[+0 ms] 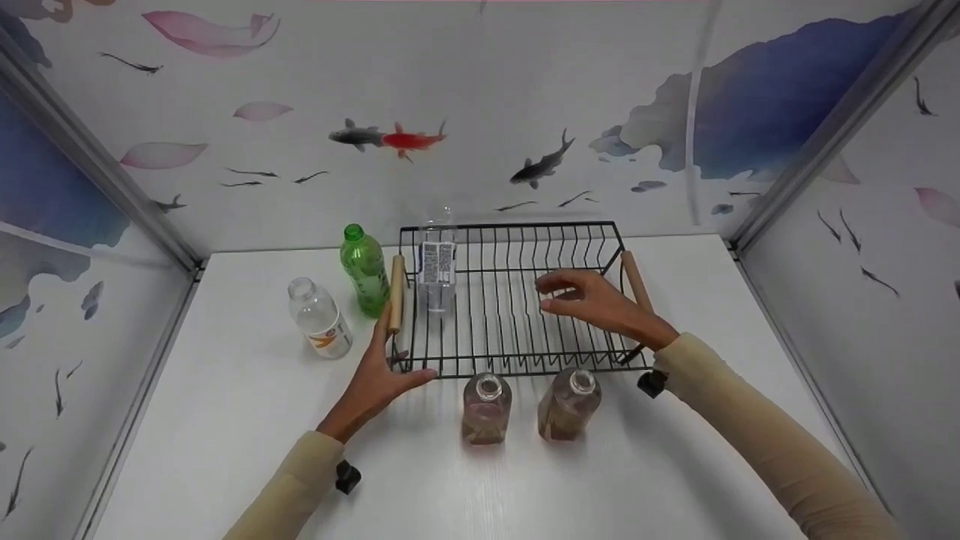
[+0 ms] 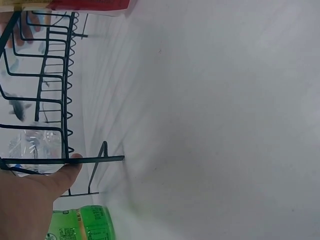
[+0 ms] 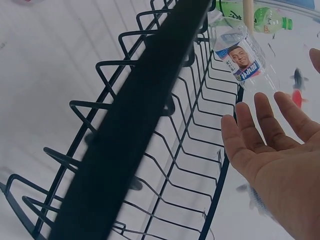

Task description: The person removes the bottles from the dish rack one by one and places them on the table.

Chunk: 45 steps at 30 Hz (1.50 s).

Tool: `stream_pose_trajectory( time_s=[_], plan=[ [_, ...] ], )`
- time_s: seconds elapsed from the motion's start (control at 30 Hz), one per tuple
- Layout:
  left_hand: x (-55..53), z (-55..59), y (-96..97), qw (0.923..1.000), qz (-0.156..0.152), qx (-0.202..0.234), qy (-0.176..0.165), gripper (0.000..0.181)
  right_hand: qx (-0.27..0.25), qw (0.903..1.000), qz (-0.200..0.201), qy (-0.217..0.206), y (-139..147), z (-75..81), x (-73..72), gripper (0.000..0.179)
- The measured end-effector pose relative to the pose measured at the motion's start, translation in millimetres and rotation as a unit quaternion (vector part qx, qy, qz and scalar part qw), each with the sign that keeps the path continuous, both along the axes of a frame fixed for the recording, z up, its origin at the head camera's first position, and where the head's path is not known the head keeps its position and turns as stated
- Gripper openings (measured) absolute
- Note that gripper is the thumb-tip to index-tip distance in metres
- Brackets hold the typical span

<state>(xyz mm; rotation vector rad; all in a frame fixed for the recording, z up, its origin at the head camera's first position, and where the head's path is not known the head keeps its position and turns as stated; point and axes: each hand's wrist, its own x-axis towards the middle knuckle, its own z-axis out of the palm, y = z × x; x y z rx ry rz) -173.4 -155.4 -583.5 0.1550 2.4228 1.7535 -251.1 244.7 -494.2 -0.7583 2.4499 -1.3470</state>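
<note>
A black wire dish rack point(image 1: 510, 270) with wooden handles stands on the white table. My left hand point(image 1: 379, 382) holds its near left corner, thumb at the front and fingers along the left handle; in the left wrist view the thumb point(image 2: 70, 172) touches the wire frame. Inside the rack, a clear plastic bottle point(image 1: 437, 262) with a printed label lies at the left end. Over the rack's right half hovers my right hand point(image 1: 592, 300), fingers loosely bent and apart, holding nothing. The right wrist view shows its palm point(image 3: 290, 170) bare.
Left of the rack stand a green bottle point(image 1: 364, 270) and a clear bottle point(image 1: 319, 319) with an orange-marked label. Two bottles with tinted contents, one left point(image 1: 486, 412) and one right point(image 1: 568, 409), stand before its front edge. Patterned panels point(image 1: 480, 112) enclose the table.
</note>
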Motion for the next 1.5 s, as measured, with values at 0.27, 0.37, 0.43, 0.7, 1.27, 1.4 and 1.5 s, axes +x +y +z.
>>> stream_pose_trajectory(
  time_s=[0.27, 0.37, 0.43, 0.7, 1.27, 1.4, 1.5],
  plan=[
    [-1.7, -2.3, 0.8, 0.9995, -0.011, 0.031, 0.003, 0.138, 0.001, 1.0000, -0.004, -0.005, -4.1, 1.9, -2.4, 0.048],
    [-2.3, -4.0, 1.0, 0.9995, -0.008, 0.030, 0.000, 0.137, 0.003, 1.0000, -0.003, -0.005, -5.5, 1.7, -3.5, 0.049],
    [-2.3, -4.1, 1.4, 0.9996, -0.008, 0.028, -0.002, 0.136, 0.003, 1.0000, 0.000, -0.003, -6.5, 1.3, -4.4, 0.050],
    [-2.1, -5.0, 2.5, 0.9996, -0.006, 0.028, -0.001, 0.133, -0.001, 0.9999, 0.007, -0.012, -12.6, -0.5, -10.1, 0.052],
    [-1.3, -5.5, -2.6, 0.9987, -0.020, 0.047, 0.009, 0.135, 0.013, 0.9992, 0.030, -0.025, -34.6, 0.0, -35.6, 0.056],
    [-0.4, -6.0, -2.6, 0.9985, -0.018, 0.052, 0.010, 0.134, 0.023, 0.9987, 0.036, -0.026, -39.6, -2.7, -41.6, 0.058],
    [0.6, -7.1, -1.3, 0.9982, -0.018, 0.057, 0.010, 0.134, 0.034, 0.9984, 0.034, -0.029, -42.3, -5.4, -46.1, 0.062]
  ],
)
